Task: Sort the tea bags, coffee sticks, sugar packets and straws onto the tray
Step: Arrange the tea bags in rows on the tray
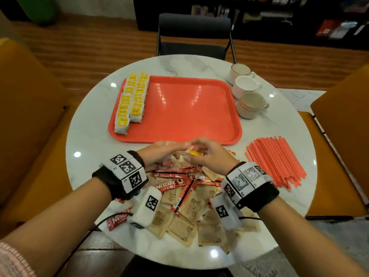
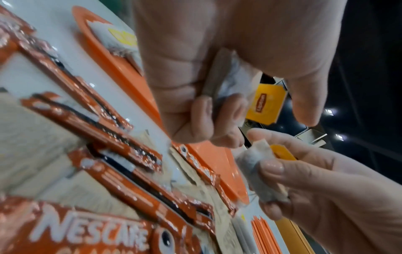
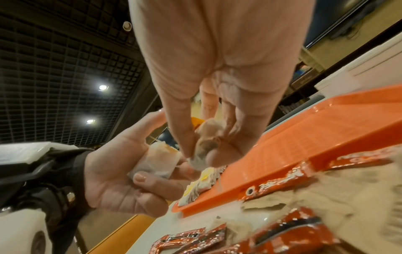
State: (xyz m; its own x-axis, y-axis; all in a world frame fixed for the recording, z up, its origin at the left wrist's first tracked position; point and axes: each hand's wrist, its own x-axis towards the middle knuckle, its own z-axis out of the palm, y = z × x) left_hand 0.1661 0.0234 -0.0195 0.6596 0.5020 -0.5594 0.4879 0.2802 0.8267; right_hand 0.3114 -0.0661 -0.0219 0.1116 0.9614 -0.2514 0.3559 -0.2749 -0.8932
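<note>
Both hands meet just before the near edge of the orange tray (image 1: 189,108). My left hand (image 1: 159,154) curls round a white tea bag (image 2: 226,82) whose yellow tag (image 2: 267,104) hangs free. My right hand (image 1: 207,156) pinches a second tea bag (image 3: 206,137) between thumb and fingers. Two rows of tea bags (image 1: 131,100) lie along the tray's left side. Under my wrists is a mixed pile of red coffee sticks (image 1: 179,176) and brown sugar packets (image 1: 191,208). Orange straws (image 1: 277,160) lie in a heap at the right.
Three cups (image 1: 251,102) stand beside the tray's right edge on the round marble table (image 1: 89,136). A dark chair (image 1: 193,35) stands beyond the table, and orange seats flank it. Most of the tray's floor is bare.
</note>
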